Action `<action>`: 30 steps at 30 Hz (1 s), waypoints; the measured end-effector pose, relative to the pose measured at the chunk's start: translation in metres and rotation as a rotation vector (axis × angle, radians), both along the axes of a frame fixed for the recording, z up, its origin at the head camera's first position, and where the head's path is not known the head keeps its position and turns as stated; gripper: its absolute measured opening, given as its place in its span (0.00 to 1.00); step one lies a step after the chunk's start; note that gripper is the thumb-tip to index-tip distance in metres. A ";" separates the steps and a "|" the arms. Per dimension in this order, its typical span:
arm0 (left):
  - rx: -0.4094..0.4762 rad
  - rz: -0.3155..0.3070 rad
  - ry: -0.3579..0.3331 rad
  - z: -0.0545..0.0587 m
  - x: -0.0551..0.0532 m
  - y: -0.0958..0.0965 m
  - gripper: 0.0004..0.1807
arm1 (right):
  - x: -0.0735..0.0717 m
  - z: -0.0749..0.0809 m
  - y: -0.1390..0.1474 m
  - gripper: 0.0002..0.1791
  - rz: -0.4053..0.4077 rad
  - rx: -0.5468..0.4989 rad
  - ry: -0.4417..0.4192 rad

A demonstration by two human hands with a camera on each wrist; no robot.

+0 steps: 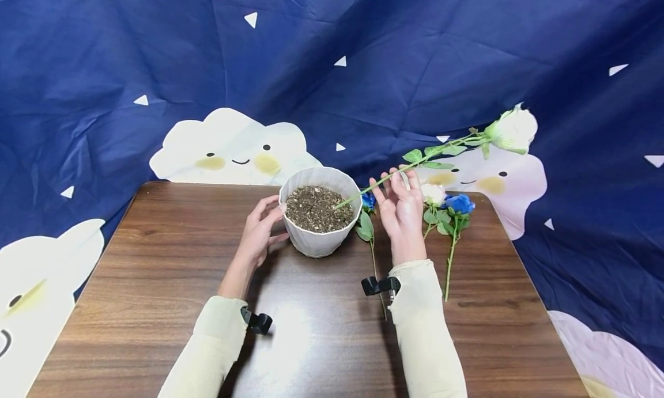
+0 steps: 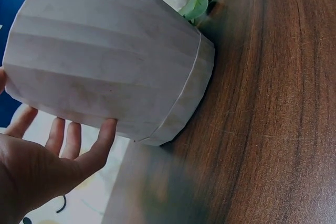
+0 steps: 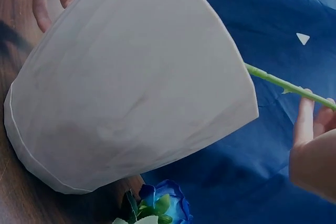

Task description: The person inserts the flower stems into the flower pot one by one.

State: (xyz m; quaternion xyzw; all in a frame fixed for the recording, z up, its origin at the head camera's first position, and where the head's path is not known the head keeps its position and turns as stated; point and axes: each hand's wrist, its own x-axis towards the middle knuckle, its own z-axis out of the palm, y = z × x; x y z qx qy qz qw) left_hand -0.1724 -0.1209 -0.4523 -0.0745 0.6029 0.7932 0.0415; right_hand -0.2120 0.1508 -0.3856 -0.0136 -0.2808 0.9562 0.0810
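Observation:
A white faceted pot (image 1: 317,245) full of dark soil (image 1: 317,209) stands on the table. My left hand (image 1: 258,228) is at its left side, fingers spread and fingertips touching the outer wall; the left wrist view shows these fingers (image 2: 100,145) along the pot. A long-stemmed white rose (image 1: 513,130) slants from the soil across the right rim, its bloom out to the upper right. My right hand (image 1: 402,213) holds the green stem at the fingertips, just right of the pot. In the right wrist view, the pot hides where the stem (image 3: 283,84) enters the soil.
Right of the pot lie a blue rose (image 1: 459,204) and a pale rose (image 1: 434,194). Another blue rose (image 1: 368,200) lies close beside the pot, partly hidden, its stem passing near the right forearm. Behind the wooden table (image 1: 181,260) hangs a dark blue cloth (image 1: 311,52) with clouds.

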 end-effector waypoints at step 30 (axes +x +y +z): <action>-0.007 0.003 0.004 0.000 0.000 0.000 0.26 | -0.021 0.000 -0.031 0.11 0.012 0.162 -0.038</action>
